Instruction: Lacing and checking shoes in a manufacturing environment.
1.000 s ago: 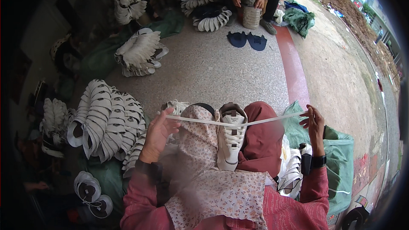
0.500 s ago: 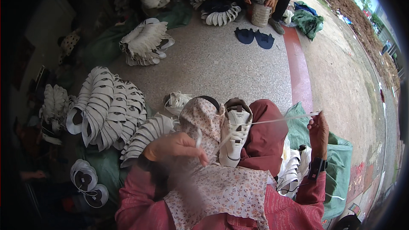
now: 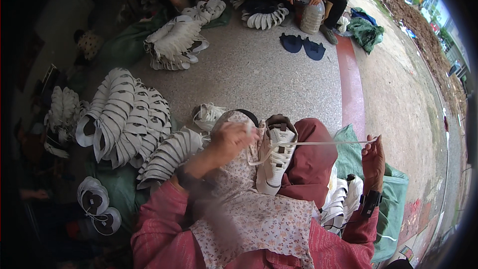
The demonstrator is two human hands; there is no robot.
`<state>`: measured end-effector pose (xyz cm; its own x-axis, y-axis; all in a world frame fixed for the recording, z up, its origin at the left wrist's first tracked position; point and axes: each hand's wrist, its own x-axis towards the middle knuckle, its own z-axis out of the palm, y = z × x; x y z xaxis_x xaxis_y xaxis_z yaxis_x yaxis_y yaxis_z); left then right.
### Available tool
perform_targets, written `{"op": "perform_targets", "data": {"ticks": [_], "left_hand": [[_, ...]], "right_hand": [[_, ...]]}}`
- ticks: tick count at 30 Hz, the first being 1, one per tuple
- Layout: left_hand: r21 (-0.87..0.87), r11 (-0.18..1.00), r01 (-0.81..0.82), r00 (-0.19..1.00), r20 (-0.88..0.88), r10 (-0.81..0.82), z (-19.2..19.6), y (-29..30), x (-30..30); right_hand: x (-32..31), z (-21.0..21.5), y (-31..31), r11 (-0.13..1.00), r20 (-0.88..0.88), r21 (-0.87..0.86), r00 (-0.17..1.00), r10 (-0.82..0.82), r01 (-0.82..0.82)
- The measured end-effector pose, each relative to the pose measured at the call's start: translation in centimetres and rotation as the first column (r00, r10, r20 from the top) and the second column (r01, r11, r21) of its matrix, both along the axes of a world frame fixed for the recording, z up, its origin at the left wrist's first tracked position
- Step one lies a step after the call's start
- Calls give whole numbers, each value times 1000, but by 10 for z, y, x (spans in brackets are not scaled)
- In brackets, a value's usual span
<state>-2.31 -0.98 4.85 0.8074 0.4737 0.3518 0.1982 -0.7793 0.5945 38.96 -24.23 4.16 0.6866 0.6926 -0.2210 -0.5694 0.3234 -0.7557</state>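
- Green woven sack [image 3: 393,189]: lies on the floor at the person's right, partly under white shoes; flat and crumpled.
- Second green sack [image 3: 119,189]: at left, under the stacked white shoe uppers.
- Clear plastic jar [image 3: 312,16]: far side, between a seated person's hands; rounded, pale contents.
- Tongue label [image 3: 282,125] on the white shoe in the lap: small, dark patch.
- No signs or screens in view.

The left hand [image 3: 233,139] is motion-blurred, so its grip on the lace [image 3: 318,144] cannot be read (the fingertips smear together). The shoe [image 3: 275,162] hides its own sole. Two people at the top edge are cut off above the chest.
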Motion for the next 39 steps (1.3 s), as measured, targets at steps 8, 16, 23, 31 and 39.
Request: {"op": "perform_targets", "data": {"ticks": [8, 16, 23, 31, 39], "left_hand": [[-857, 483, -180, 790, 166, 590, 18, 35, -66], [-869, 393, -301, 802, -8, 597, 33, 26, -59], [-638, 718, 278, 945, 315, -87, 126, -6, 38], [-766, 364, 530, 723, 184, -666, 171, -63, 93], [-743, 409, 530, 719, 138, -681, 184, -55, 102]], "right_hand": [[22, -44, -3, 993, -82, -26, 991, 109, -111], [-22, 26, 20, 976, 80, -25, 973, 216, -215], [-110, 168, 36, 574, 717, 341, 601, 354, -744], [-110, 167, 92, 809, 723, 66, 586, 364, -584], [-159, 86, 74, 637, 433, -104, 542, 720, -764]]}}
